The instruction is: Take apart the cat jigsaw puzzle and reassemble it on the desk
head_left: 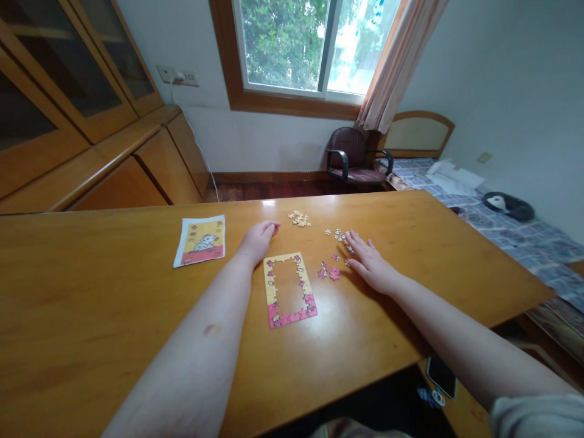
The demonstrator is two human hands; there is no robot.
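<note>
My right hand (371,264) lies low over the table with its fingers spread, the fingertips touching a cluster of whitish jigsaw pieces (338,235). Just left of its thumb are several pink jigsaw pieces (334,273). My left hand (258,241) rests with curled fingers above the top left corner of a joined puzzle border (269,292); whatever its fingers may hold is hidden. That border is yellow above and pink below, and bare table shows through its middle. Beyond the left fingertips sits a small heap of yellow jigsaw pieces (300,219).
A picture sheet (201,240) with a white cartoon animal lies left of my left hand on the wooden table (114,304). A phone (441,376) is below the near edge at right. Behind the table stand an armchair (349,152) and a bed (524,237).
</note>
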